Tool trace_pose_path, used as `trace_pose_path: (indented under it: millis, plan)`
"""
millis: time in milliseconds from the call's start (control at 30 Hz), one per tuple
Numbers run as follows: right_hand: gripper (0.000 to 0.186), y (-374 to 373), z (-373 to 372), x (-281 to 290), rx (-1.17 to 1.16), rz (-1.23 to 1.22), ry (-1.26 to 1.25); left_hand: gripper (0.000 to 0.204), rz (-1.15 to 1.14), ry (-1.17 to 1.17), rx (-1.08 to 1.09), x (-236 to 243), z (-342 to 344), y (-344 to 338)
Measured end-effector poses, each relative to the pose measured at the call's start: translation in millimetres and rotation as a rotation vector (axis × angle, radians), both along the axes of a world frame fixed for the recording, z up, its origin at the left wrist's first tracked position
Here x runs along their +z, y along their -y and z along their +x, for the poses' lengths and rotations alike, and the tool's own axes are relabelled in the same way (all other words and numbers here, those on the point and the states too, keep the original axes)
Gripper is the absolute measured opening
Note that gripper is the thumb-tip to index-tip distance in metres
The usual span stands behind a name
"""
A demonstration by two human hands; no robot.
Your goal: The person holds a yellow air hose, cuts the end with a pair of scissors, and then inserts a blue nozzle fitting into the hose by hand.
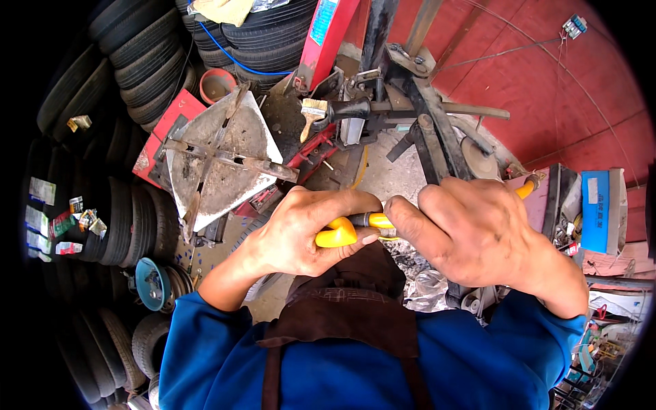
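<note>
A yellow hose (337, 234) is held in front of my chest between both hands. My left hand (307, 229) is closed round its bent part, with the thumb and forefinger near a dark joint (359, 219) in it. My right hand (471, 229) grips the yellow length on the other side of this joint, fingertips pressed close to it. Past the right hand's knuckles a yellow end shows, with a brownish fitting (535, 180) on it. The palms hide much of the hose, so I cannot tell if it is a single piece.
A tyre changer with a round turntable (222, 157) stands ahead to the left. Stacked tyres (140, 58) line the left side. A brush (313, 117) rests on the machine's dark arm. A blue basin (152, 283) is at left, a blue box (603, 212) at right.
</note>
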State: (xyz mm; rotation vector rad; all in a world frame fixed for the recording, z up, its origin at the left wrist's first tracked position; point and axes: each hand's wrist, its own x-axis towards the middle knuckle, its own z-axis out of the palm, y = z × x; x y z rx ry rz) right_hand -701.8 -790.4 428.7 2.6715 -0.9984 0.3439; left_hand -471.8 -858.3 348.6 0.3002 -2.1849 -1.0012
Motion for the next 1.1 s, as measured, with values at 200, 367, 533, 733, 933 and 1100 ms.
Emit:
trace_pose_path:
  millis: [200,367,533,733,933,1100]
  plan:
    - [0.025,-2,-5,-6,0.065,-0.153,-0.040,0.032,-0.015,-0.010,0.001,2,-7,-3]
    - [0.032,-8,-5,-12,0.089,-0.211,-0.089,0.029,-0.177,0.053,0.039,0,-7,-5]
    - [0.029,-13,2,-13,0.035,-0.122,0.046,0.034,-0.149,-0.037,0.054,-2,-6,-10]
    - [0.024,-18,13,-6,0.008,-0.063,-0.029,0.036,-0.205,-0.022,0.048,3,1,-12]
    - [0.024,-18,19,-3,0.014,0.120,0.013,0.041,-0.249,0.023,0.056,-2,8,-14]
    - [0.024,-19,25,-4,-0.050,0.275,0.098,0.046,-0.243,0.062,0.051,-3,12,-17]
